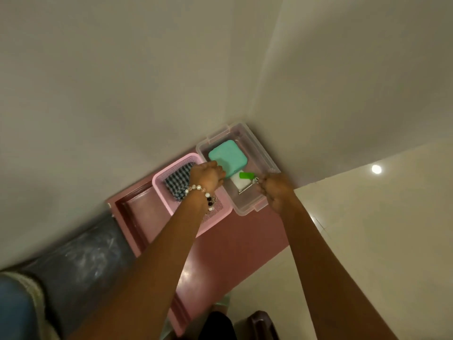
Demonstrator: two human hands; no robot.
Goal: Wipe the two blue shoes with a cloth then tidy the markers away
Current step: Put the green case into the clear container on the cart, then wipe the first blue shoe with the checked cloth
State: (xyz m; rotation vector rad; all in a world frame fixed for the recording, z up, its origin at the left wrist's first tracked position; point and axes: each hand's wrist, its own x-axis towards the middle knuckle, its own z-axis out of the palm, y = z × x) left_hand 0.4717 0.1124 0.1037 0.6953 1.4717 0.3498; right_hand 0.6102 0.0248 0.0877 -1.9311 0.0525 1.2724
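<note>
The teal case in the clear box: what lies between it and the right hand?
In the head view, a green piece and a white block lie between the teal case and the right hand, inside the clear box.

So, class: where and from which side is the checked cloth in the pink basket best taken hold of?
Pinch the checked cloth at its bunched top, coming from above: the pink basket is open-topped and its walls block the sides. The left hand is nearest.

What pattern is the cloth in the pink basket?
The cloth is dark-and-white checked, seen in the head view.
</note>
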